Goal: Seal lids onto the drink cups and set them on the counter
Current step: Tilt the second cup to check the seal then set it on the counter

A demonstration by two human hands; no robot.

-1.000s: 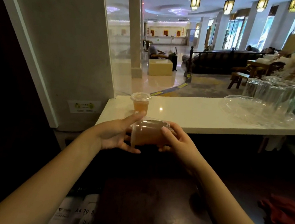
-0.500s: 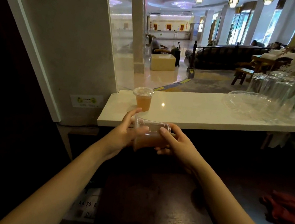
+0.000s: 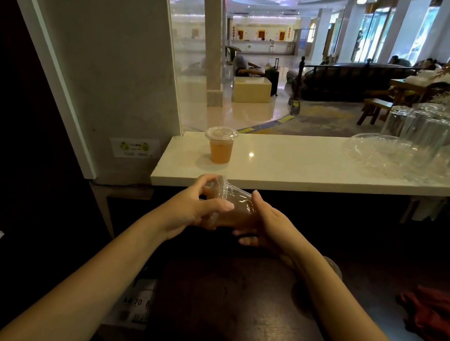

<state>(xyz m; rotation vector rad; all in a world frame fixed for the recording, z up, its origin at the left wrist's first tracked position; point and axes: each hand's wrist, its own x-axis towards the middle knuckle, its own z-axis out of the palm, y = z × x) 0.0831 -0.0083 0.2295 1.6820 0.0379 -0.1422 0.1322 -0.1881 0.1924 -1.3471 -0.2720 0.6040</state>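
Note:
A clear plastic cup point(image 3: 234, 208) with orange-brown drink lies tipped on its side between my hands, below the counter's front edge. My left hand point(image 3: 193, 209) grips its lidded mouth end, thumb across the lid rim. My right hand point(image 3: 263, 226) holds the cup's base end from the right. A second cup point(image 3: 220, 148), lidded and upright with orange drink, stands on the white counter point(image 3: 303, 168) near its left end.
Several upturned clear glasses point(image 3: 432, 133) and a clear tray point(image 3: 376, 152) sit at the counter's right. A dark wooden table point(image 3: 229, 312) lies under my arms. A red cloth point(image 3: 438, 318) is at the lower right. A grey pillar point(image 3: 104, 56) borders the counter's left.
The cup in my hands has tilted, its lidded end now toward the upper left. My left hand has closed further round the lid. The view has shifted slightly.

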